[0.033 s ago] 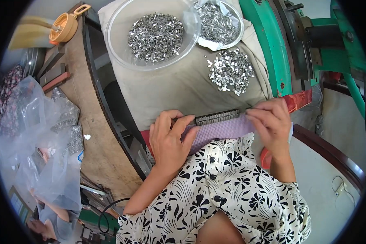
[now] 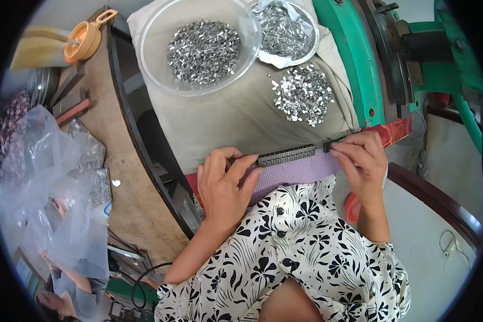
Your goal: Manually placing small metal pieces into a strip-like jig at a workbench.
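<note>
A dark slotted metal bar (image 2: 287,155) lies across the near edge of the cloth-covered surface, above a purple mesh cloth (image 2: 284,174). My left hand (image 2: 222,185) holds the bar's left end, with the forefinger on its top side and the thumb lower down by the purple cloth. My right hand (image 2: 364,163) is closed at the bar's right end, pinching a small dark piece (image 2: 327,146) between thumb and forefinger. Whether that piece joins the bar, I cannot tell. Beyond the bar lies a loose pile of small shiny metal pieces (image 2: 303,95).
A clear plastic bowl (image 2: 147,70) of metal bits and a lined bowl (image 2: 315,45) of thin metal pins stand at the back. Green machinery (image 2: 362,70) rises at the right. On the left, a wooden table (image 2: 131,182) carries plastic bags (image 2: 64,188); another person (image 2: 75,292) is at lower left.
My right fingers have shifted slightly, and the small dark piece at their tips shows more clearly. The left hand keeps its place on the bar.
</note>
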Motion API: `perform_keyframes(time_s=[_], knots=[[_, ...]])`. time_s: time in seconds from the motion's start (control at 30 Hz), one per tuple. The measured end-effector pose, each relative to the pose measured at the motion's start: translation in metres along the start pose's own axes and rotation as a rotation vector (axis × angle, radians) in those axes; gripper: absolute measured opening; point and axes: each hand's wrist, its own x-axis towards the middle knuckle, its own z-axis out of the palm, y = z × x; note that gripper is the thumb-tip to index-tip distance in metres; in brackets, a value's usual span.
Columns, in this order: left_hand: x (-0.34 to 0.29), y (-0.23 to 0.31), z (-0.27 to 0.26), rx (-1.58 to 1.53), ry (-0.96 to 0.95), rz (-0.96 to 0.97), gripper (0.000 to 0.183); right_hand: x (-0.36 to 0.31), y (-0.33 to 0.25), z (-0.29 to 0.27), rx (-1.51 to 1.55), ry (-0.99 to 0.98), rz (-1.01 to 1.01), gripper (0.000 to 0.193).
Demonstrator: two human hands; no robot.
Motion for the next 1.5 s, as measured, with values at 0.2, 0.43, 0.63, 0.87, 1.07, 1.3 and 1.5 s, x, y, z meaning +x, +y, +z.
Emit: perform_keyframes(time_s=[0.2,0.43,0.63,0.87,1.07,1.3,1.5], knots=[[-0.005,-0.004,0.007,-0.032,0.045,0.04,0.029,-0.04,0.035,-0.01,0.008,0.037,0.285,0.032],[-0.009,-0.008,0.013,-0.017,0.107,0.083,0.03,-0.043,0.061,-0.013,0.015,0.008,0.264,0.039],[-0.01,-0.008,0.014,-0.021,0.113,0.075,0.031,-0.037,0.064,-0.017,0.024,-0.055,0.206,0.033],[-0.01,-0.008,0.015,-0.032,0.114,0.073,0.032,-0.033,0.061,-0.019,0.015,-0.095,0.144,0.027],[-0.01,-0.009,0.015,-0.024,0.118,0.074,0.031,-0.042,0.062,-0.022,-0.04,-0.117,0.11,0.028],[-0.011,-0.009,0.015,-0.013,0.119,0.094,0.031,-0.05,0.056,-0.023,0.003,-0.056,0.172,0.029],[-0.012,-0.01,0.017,-0.02,0.128,0.094,0.032,-0.046,0.049,-0.026,0.062,-0.004,0.224,0.027]])
